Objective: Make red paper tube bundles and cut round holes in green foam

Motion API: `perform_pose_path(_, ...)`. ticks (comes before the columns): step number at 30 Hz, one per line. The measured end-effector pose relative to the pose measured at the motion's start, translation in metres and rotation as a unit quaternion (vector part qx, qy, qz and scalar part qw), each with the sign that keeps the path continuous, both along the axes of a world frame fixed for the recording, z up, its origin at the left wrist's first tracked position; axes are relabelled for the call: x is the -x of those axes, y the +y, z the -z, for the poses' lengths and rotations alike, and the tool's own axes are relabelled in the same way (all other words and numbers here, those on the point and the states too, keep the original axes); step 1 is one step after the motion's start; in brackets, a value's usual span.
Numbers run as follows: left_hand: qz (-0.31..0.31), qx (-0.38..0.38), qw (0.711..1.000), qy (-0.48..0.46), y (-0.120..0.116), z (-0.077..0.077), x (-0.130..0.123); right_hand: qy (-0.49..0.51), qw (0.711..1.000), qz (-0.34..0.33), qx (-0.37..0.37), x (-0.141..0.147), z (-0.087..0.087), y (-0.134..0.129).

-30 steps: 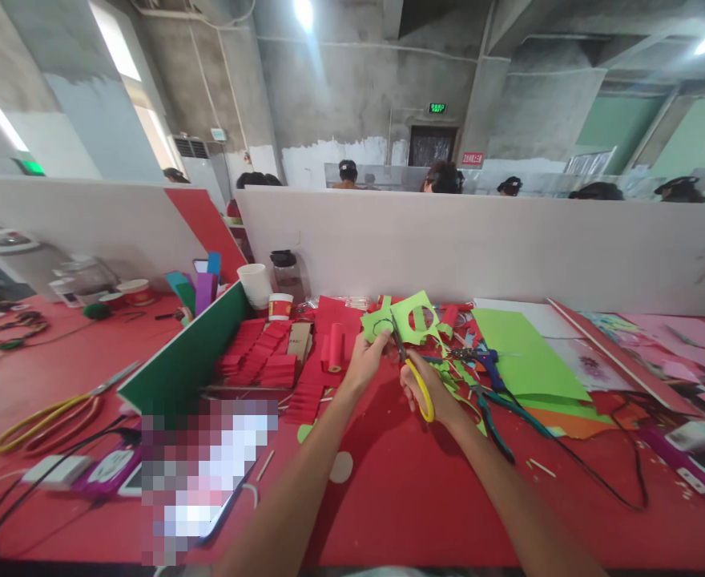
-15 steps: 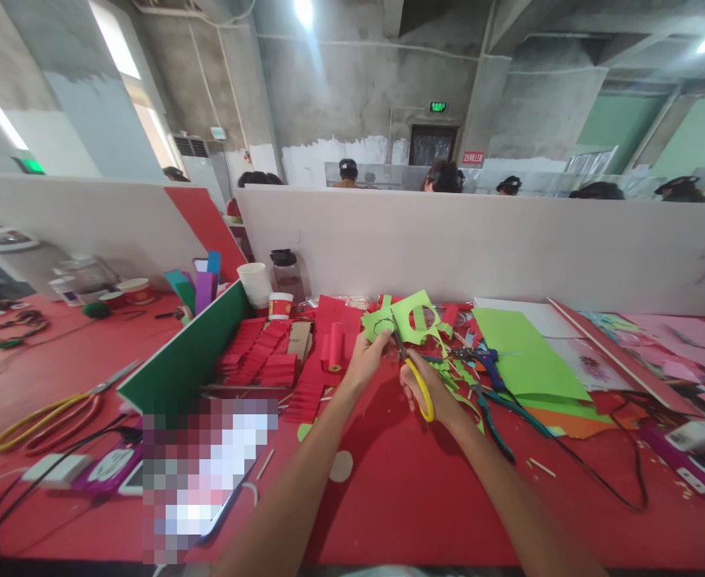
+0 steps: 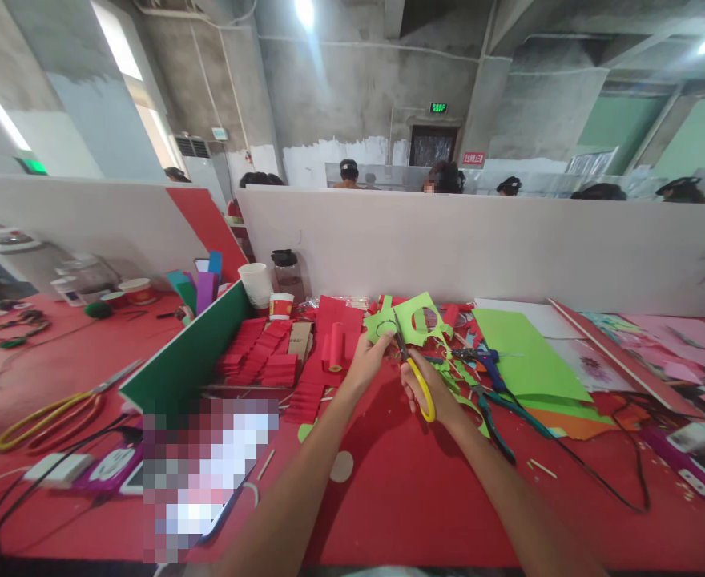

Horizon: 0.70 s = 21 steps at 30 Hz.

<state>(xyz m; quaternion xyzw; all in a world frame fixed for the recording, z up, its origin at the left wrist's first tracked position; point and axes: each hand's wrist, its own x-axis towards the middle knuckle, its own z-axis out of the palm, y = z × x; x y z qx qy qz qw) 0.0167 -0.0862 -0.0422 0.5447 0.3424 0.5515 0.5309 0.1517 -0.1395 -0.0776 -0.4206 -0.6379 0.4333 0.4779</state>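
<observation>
On the red table (image 3: pixel 412 505) lie a pale disc (image 3: pixel 341 466), teal-handled pliers (image 3: pixel 497 430) and yellow-and-orange scissors (image 3: pixel 94 393).

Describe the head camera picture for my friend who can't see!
A person's left hand holds green paper marked with a dark circle, and the right hand holds yellow-handled scissors against it. A red table around them holds red paper pieces and a bigger green sheet.

The green sign (image 3: pixel 438 107) above the door (image 3: pixel 433 147) reads "EXIT"; the red sign's (image 3: pixel 473 158) characters are too small.
</observation>
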Motion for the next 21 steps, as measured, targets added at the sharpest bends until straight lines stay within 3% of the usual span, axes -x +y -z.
perform_pose_path(12,0.008,0.001,1.0,-0.007,0.0007,0.0011,-0.0003,0.008,1.0,0.027,-0.003,0.0051,0.0078,0.0032)
perform_pose_path(21,0.022,-0.005,1.0,-0.02,0.0033,0.0031,0.0009,0.001,0.999,0.032,0.008,0.0052,0.0017,-0.0005)
